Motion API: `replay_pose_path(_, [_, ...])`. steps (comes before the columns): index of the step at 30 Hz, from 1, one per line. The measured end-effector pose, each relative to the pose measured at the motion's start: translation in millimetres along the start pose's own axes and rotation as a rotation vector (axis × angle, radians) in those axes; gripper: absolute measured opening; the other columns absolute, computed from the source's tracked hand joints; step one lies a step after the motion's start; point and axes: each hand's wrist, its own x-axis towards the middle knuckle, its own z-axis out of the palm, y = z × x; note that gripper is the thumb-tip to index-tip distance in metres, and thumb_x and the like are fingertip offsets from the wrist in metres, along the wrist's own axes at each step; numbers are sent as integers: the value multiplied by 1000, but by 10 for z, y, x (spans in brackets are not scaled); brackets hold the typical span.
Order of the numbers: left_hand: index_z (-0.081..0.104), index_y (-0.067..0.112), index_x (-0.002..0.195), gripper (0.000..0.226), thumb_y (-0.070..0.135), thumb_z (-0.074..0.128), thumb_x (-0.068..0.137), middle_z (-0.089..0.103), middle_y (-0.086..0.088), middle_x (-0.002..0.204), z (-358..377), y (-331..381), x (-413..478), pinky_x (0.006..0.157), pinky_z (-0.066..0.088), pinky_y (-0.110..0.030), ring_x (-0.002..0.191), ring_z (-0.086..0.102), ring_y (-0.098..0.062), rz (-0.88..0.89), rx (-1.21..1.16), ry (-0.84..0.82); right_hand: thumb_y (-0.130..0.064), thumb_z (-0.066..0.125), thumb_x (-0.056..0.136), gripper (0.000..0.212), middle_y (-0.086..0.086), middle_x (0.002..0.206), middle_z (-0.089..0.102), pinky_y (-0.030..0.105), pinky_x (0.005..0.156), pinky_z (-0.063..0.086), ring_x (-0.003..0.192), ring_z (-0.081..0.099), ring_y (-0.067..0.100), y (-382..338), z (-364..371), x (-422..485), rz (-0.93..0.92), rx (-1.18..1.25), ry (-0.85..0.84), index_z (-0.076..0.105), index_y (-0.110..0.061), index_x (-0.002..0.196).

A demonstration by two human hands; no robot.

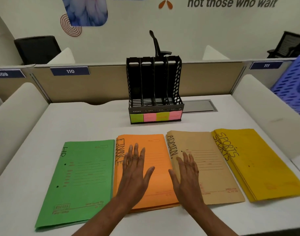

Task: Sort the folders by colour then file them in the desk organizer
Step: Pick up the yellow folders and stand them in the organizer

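Four folder piles lie in a row across the lower frame on the counter (94, 120): green (81, 181), orange (156, 169), tan (212, 169), yellow (264, 164). The left hand (134, 174) lies flat on orange, fingers spread; the right hand (186, 176) lies flat on tan, fingers straight. The organizer (155, 89) stands upper centre, behind the piles.
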Motion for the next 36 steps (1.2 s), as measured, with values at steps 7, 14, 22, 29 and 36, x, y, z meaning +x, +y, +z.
replay_pose_path(7, [4, 21, 160, 71, 57, 24, 103, -16, -2, 167, 158, 365, 151, 122, -7, -40, 153, -17, -20, 76, 20, -58, -41, 47, 100, 57, 3, 166, 14, 44, 125, 5, 154, -4, 17, 408, -209, 26, 88, 16, 77, 36, -17, 150])
replay_pose_path(14, [-1, 22, 159, 72, 57, 27, 103, -19, -1, 166, 592, 1060, 379, 124, -10, -39, 152, -22, -19, 59, -32, -64, -36, 53, 99, 54, 10, 163, 22, 46, 124, 8, 154, 2, 22, 1199, -500, 222, 103, -25, 116, 43, -11, 146])
replay_pose_path(22, [22, 26, 157, 64, 50, 42, 101, -1, 4, 168, 1387, 2250, 649, 123, -3, -29, 153, -12, -11, -143, -317, -215, -41, 50, 99, 57, 10, 163, 22, 47, 125, 10, 154, 2, 24, 2407, -938, 482, 119, -90, 21, 42, -13, 148])
replay_pose_path(29, [59, 22, 132, 38, 32, 64, 95, 62, 0, 131, 1803, 3015, 897, 96, 49, -27, 116, 58, -10, -584, -800, -376, -43, 47, 100, 57, 9, 164, 21, 43, 124, 8, 154, 4, 24, 3255, -1160, 519, 195, -56, -91, 41, -14, 148])
replay_pose_path(36, [57, 10, 124, 37, 14, 72, 90, 65, -15, 100, 2084, 3328, 1003, 72, 51, -35, 84, 61, -21, -925, -1037, -442, -34, 41, 104, 49, 7, 164, 19, 44, 122, 14, 153, 7, 25, 3638, -1264, 484, 309, 66, -214, 37, -14, 149])
